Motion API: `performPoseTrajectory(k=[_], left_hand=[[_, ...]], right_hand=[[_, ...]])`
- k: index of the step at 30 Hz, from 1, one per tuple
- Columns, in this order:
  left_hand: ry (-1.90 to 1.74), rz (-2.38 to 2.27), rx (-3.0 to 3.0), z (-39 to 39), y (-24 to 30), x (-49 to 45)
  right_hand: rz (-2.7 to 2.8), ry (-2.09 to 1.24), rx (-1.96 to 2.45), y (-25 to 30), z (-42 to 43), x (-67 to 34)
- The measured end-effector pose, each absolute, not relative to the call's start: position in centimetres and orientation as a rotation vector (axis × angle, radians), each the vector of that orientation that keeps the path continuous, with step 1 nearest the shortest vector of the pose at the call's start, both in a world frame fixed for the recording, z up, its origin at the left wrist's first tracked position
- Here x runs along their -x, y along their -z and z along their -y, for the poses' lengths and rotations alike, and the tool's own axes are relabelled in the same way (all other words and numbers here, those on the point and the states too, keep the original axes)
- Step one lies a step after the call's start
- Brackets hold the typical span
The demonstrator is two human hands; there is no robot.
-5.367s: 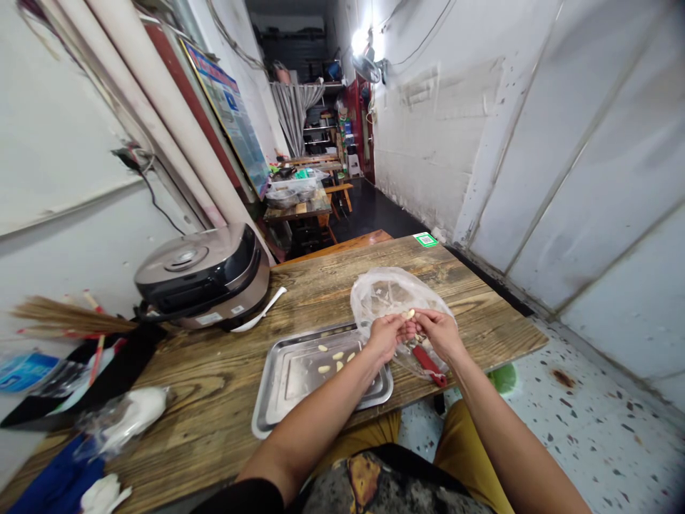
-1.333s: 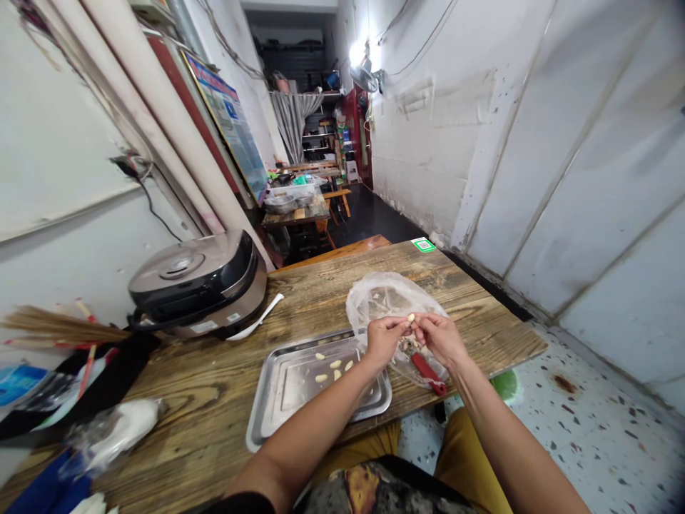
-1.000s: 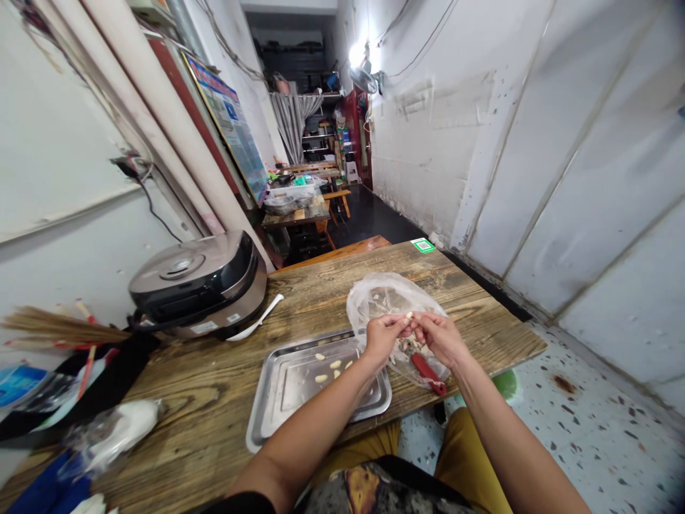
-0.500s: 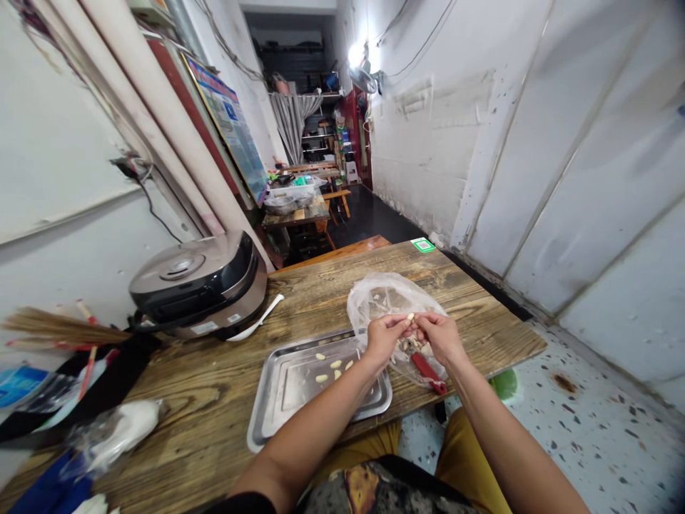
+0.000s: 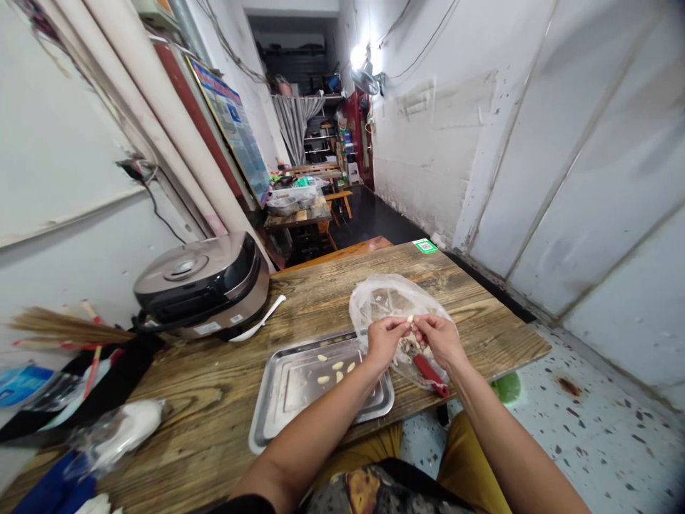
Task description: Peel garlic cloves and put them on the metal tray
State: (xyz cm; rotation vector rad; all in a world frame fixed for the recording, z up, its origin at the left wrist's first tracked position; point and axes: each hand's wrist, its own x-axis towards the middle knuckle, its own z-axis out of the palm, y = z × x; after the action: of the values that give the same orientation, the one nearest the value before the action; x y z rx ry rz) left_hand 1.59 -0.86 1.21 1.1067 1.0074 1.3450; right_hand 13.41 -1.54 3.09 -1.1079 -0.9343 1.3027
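Prob. peeling step: L hand (image 5: 386, 340) & R hand (image 5: 437, 340) together pinch garlic clove (image 5: 410, 320) over plastic bag (image 5: 369, 294); next move prob. needs light grip, w/ metal tray (image 5: 289, 403) at their left.

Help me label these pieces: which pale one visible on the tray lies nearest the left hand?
The rightmost pale piece, beside the left forearm; the other visible pieces lie farther left on the tray.

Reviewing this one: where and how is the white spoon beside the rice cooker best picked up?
Probably by the slim handle, near its far tip, coming from above and the person's right. The handle slants away from the rice cooker, whose body crowds the left, while the broader end lies close beside it.
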Motion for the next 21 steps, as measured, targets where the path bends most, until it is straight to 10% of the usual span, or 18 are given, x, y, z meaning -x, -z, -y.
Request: performPoseTrajectory(k=[21], left_hand=[[-1.170,-0.877,-0.728,1.0,-1.4,-0.6]], right_hand=[[0.881,-1.150,1.284,-0.6,-0.4,-13.9]])
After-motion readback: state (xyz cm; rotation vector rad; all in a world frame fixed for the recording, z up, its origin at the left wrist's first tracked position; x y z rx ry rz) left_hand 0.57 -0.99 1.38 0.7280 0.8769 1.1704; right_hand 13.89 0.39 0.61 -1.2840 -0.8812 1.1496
